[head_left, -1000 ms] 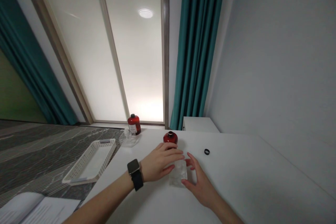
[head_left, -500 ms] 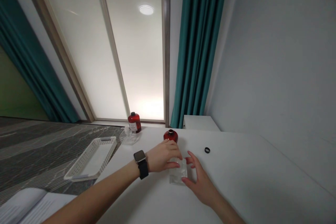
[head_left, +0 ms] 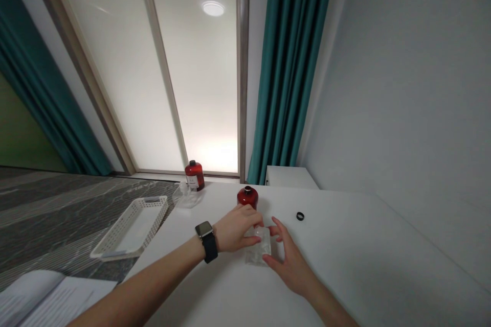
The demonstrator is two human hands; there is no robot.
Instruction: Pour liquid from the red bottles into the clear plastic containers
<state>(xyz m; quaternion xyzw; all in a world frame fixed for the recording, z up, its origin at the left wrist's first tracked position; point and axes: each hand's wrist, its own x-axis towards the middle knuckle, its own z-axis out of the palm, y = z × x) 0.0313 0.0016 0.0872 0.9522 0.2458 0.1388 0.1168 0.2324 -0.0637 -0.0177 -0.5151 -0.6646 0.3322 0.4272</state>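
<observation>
A small clear plastic package (head_left: pixel 258 256), like a transparent tray, lies on the white table between my hands. My left hand (head_left: pixel 240 227), with a black watch on the wrist, reaches over its upper side; the fingers bend down and the thumb lies across it. What the bent fingertips grip is partly hidden. At the package's right edge, my right hand (head_left: pixel 287 260) has thumb and fingers spread, their tips against or very close to it. Just beyond my left hand stands a red bottle (head_left: pixel 247 196) with a dark cap, its lower part covered by the hand.
A black ring (head_left: pixel 299 216) lies right of my hands. Far left on the table stand another red bottle (head_left: pixel 195 176) with a label and crumpled clear plastic (head_left: pixel 187 198). A white basket (head_left: pixel 132 230) and an open book (head_left: pixel 57 299) are at the left. Beyond is a white cabinet (head_left: pixel 291 178).
The whole view has shifted slightly. My left fingers have moved a little over the package; my right hand keeps nearly the same pose beside it.
</observation>
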